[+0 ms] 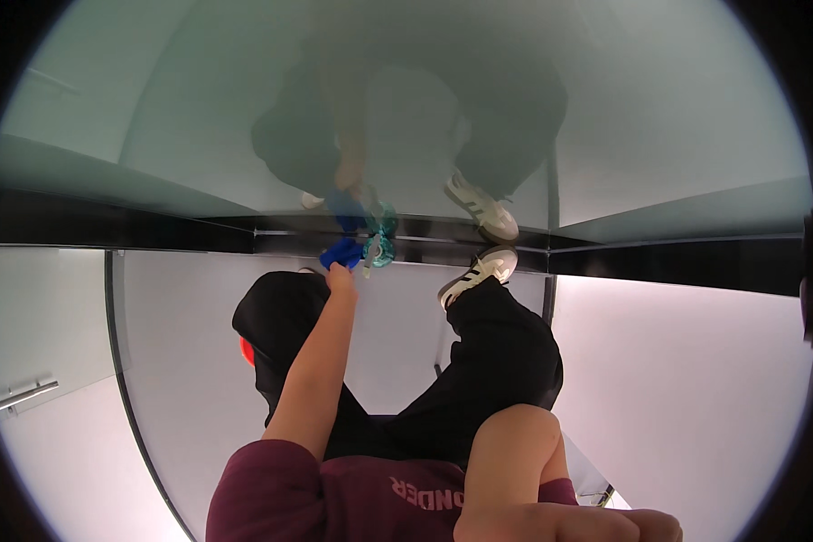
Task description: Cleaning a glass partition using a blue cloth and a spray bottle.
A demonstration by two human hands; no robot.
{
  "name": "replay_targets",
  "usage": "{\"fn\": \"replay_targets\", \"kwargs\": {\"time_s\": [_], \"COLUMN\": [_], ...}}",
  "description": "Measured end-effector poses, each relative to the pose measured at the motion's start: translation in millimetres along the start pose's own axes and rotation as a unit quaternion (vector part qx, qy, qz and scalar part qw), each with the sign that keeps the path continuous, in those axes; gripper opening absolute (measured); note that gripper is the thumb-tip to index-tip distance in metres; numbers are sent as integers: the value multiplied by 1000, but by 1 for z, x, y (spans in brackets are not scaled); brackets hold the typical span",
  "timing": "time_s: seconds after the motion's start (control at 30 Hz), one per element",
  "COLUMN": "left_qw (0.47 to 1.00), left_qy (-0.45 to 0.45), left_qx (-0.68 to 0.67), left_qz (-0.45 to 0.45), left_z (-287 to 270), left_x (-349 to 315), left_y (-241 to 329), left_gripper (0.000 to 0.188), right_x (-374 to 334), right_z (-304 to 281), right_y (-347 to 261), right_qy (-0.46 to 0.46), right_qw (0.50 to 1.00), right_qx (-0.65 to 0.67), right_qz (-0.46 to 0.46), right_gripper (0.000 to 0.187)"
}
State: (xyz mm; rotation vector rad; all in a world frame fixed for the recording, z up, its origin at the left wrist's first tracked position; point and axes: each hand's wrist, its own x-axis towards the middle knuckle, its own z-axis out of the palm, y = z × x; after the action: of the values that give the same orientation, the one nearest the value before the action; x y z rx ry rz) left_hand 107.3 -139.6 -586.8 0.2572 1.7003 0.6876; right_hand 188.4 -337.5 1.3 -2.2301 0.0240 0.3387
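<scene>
My left hand [340, 275] reaches forward and down, its fingers closed on a blue cloth [341, 253] at the black rail along the foot of the glass. Right beside the cloth is a shiny teal, see-through thing [384, 251] with a grey strip on it; its kind is unclear. My right arm is bent, elbow up, over my right thigh. Part of my right hand [605, 524] shows at the lower edge, the rest cut off, and whether it holds anything is hidden.
A tall glass panel [406, 108] mirrors my arm, legs and the cloth. Its black base rail [117, 219] crosses the view. My right shoe [479, 274] stands close to the rail. At left is a metal door handle [27, 395]. Something orange [247, 350] peeks out by my left leg.
</scene>
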Motion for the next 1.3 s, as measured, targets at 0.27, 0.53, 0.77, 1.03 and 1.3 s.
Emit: {"fn": "replay_targets", "kwargs": {"time_s": [0.27, 0.53, 0.77, 1.03, 1.3], "left_qw": [847, 559, 240, 86, -182], "left_qy": [-64, -103, 96, -15, -141], "left_qx": [88, 71, -16, 169, 446], "left_qz": [521, 819, 966, 982, 865], "left_z": [-39, -56, -20, 74, 66], "left_x": [-137, -326, -439, -417, -315], "left_y": [107, 276, 399, 292, 192], "left_gripper": [26, 31, 21, 61, 60], "right_x": [-15, -9, -50, -42, -55], "right_z": [-11, -55, -75, -101, -91], "right_y": [11, 55, 104, 83, 108], "right_qy": [48, 187, 175, 89, 89], "right_qw": [946, 854, 870, 857, 936], "right_qx": [307, -38, -226, -289, -243], "right_qz": [-89, -484, -402, -418, -237], "right_gripper": [36, 35, 40, 31, 34]}}
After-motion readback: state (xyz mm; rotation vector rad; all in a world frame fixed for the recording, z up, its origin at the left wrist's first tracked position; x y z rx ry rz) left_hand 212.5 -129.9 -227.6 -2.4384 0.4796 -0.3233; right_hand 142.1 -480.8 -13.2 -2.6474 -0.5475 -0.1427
